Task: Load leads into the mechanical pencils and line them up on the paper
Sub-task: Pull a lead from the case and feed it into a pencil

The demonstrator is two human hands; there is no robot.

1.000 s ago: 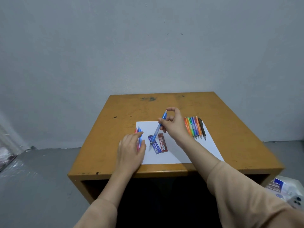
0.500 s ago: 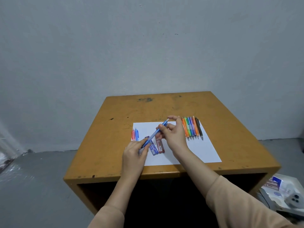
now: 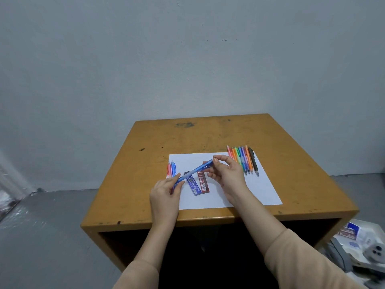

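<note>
A blue mechanical pencil (image 3: 195, 170) is held slanted above the white paper (image 3: 258, 190). My left hand (image 3: 165, 195) pinches its lower tip end and my right hand (image 3: 228, 174) pinches its upper cap end. Under it lie a blue lead case (image 3: 192, 185) and a red lead case (image 3: 203, 182) side by side on the paper. A red pencil and a blue pencil (image 3: 171, 168) lie at the paper's left edge. Several coloured pencils (image 3: 243, 160) lie in a row at the paper's far right corner.
The paper lies on a worn orange-brown wooden table (image 3: 208, 134) against a grey wall. White boxes and clutter (image 3: 360, 245) sit on the floor at the lower right. Grey floor shows to the left of the table.
My left hand left the two pencils at the paper's left edge and took hold of the blue pencil's lower end. My right hand lowered the pencil to a flatter slant.
</note>
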